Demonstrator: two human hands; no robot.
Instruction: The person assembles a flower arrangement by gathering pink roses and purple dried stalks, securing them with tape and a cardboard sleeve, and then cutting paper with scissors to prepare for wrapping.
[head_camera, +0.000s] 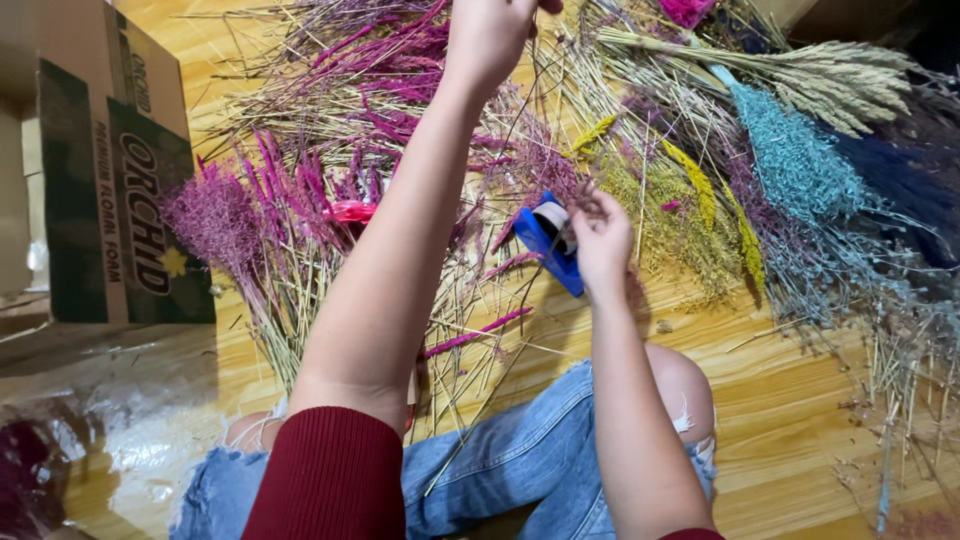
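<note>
My left hand is raised at the top of the view, its fingers closed around thin dried stems that trail down from it. My right hand is lower, over the floor, with its fingers pinched at the lower part of those stems, right beside a blue tape dispenser with a roll of tape. Whether the right hand also touches the dispenser I cannot tell. Heaps of dried purple and pink flowers lie under my left arm.
Yellow, teal, dark blue and beige dried grasses are spread across the wooden floor on the right. A green and brown cardboard box stands at the left, clear plastic wrap below it. My knees in ripped jeans are at the bottom.
</note>
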